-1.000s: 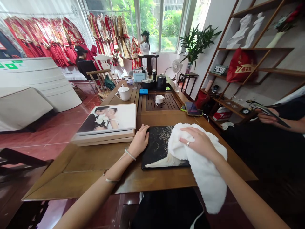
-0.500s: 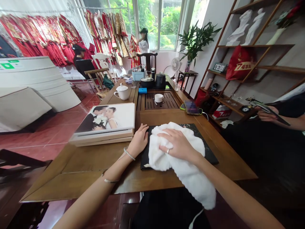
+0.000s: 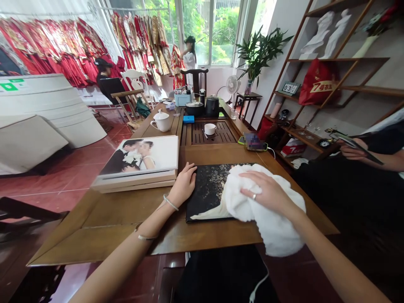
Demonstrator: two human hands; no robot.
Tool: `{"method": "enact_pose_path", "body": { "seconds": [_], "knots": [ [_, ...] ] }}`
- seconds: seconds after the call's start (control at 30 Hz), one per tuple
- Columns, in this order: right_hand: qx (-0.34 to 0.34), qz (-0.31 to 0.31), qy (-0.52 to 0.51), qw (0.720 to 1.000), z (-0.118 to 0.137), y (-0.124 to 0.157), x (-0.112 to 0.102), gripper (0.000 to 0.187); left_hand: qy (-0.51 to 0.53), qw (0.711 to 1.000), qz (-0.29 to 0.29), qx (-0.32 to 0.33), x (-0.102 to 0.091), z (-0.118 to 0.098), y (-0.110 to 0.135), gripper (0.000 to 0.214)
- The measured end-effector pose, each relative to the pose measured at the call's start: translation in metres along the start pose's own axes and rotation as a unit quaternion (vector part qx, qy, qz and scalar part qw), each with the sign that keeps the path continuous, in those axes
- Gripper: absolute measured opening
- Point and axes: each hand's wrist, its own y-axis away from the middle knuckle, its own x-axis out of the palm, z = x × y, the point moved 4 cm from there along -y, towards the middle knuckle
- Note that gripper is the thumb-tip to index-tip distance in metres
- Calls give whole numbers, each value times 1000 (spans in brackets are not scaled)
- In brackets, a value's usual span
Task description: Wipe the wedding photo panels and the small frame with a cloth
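Observation:
A dark photo album (image 3: pixel 210 189) lies flat on the wooden table (image 3: pixel 126 219) in front of me. My left hand (image 3: pixel 184 185) rests on the album's left edge, fingers curled against it. My right hand (image 3: pixel 268 193), a ring on one finger, presses a white towel (image 3: pixel 271 210) down on the right half of the album cover. The towel hangs over the table's near edge. To the left lies a pale boxed album (image 3: pixel 140 162) with a wedding photo on its lid.
Farther up the table are a white teapot (image 3: pixel 162 120), a slatted tea tray with a cup (image 3: pixel 210 128), black kettles (image 3: pixel 212 107) and a phone (image 3: pixel 253 142). A seated person's hands (image 3: pixel 352 150) hold a phone at right. Shelves (image 3: pixel 315 97), a plant and racks of red garments (image 3: pixel 63 54) surround.
My right hand has slid the towel back from the left half of the album to its right half, baring the dark cover. My left hand has stayed on the album's edge.

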Motion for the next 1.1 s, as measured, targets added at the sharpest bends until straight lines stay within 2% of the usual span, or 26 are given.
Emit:
{"method": "enact_pose_path", "body": {
  "seconds": [0.17, 0.33, 0.47, 0.7, 0.87, 1.1],
  "knots": [
    [65, -5, 10, 998, -33, -39, -2, 47, 10, 1000, -4, -1, 0, 1, 1, 37],
    [57, -3, 33, 998, -38, -58, 2, 48, 19, 1000, -12, 0, 1, 1, 1, 36],
    [33, -17, 32, 999, -33, -41, 0, 45, 13, 1000, -8, -9, 1, 0, 1, 36],
    [3, -13, 41, 999, -23, 18, -9, 47, -7, 1000, 3, -14, -1, -4, 0, 38],
    [-36, 0, 70, 997, -4, 36, -11, 41, -3, 1000, -9, -13, 0, -3, 1, 36],
    [-124, 35, 37, 991, 59, 14, 12, 41, 2, 1000, -23, -2, 1, 2, 3, 37]
  ]
}}
